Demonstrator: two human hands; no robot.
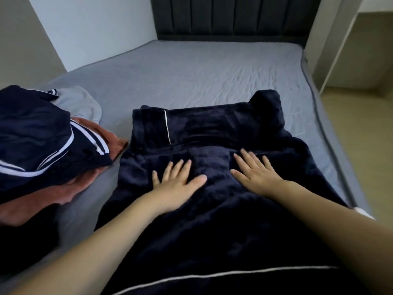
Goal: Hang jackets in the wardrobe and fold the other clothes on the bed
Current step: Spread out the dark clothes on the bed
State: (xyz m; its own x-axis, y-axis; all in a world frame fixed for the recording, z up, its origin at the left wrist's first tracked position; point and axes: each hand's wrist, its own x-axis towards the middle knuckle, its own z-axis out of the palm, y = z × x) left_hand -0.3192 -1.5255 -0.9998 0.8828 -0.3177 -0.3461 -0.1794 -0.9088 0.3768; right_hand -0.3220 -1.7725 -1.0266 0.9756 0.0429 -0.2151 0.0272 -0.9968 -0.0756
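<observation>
Navy plush fleece garment with thin white piping [212, 133] lay spread on the grey-sheeted bed [202, 69], and I took it as the piece being folded. Its long axis ran straight away from me toward the dark grey panelled headboard [231, 17], with the piped hem nearest me and a folded-over band at the far end.

My left hand [180, 179] and right hand [255, 173] both rested flat on the middle of that garment, side by side and a little apart. Neither grip was clenched or grasping anything; the fingers were straight and spread, pressing the fleece down. The folded far band lay just beyond both sets of fingertips, on the headboard side. The right hand sat slightly nearer to it, and nearer the bunched corner on that side. I judged the next fold would need both hands to travel along that long axis, so the garment's square alignment with me mattered most.

Left of the garment, touching or nearly touching its edge, sat a heap: a navy jacket with white stripes [42, 141] on top of a rust-orange cloth [63, 188], with a pale grey garment [83, 103] behind them. That heap looked untouched. Toward the headboard the sheet was wrinkled but flat. Beyond the bed's right edge I saw pale flooring [361, 133] and a white shelf unit [344, 39].
</observation>
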